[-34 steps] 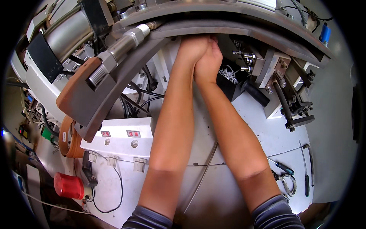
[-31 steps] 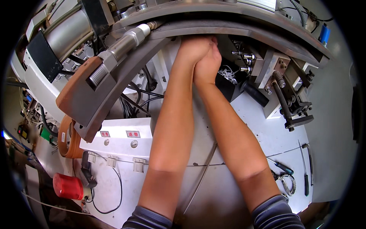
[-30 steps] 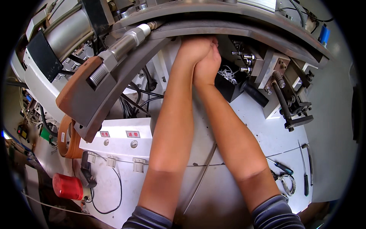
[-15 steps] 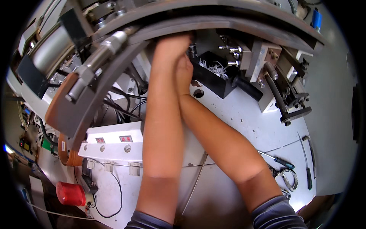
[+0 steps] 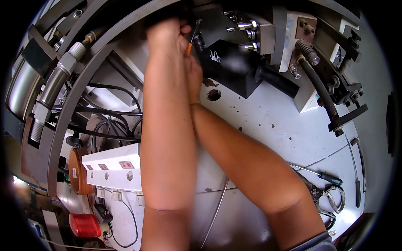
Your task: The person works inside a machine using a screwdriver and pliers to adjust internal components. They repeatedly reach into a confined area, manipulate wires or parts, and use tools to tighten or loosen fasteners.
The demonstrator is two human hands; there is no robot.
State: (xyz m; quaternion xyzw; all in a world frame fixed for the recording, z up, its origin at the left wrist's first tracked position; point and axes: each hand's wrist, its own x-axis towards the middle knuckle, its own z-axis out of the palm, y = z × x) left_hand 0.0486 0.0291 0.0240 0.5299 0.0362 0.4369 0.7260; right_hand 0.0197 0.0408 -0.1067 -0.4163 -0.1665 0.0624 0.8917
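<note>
Since the frame half a second earlier, the forearms and the curved metal frame had moved leftward in view, and an orange-handled tool had come into sight between the hands. The tool lay at the right edge of the left hand and just above the right hand; its long axis ran away from the person, the thin shaft leaning slightly rightward. Placement seemed to turn on that lean, with both hands about equally near. Whether either grip was clamped on the handle, I could not tell: the left fingers were partly curled, and the left wrist overlapped the right hand.

Further right, a black box stood on the white surface, beside a round hole. Deep shadow hid the left hand's far side, and the shaft's tip was hard to make out.
</note>
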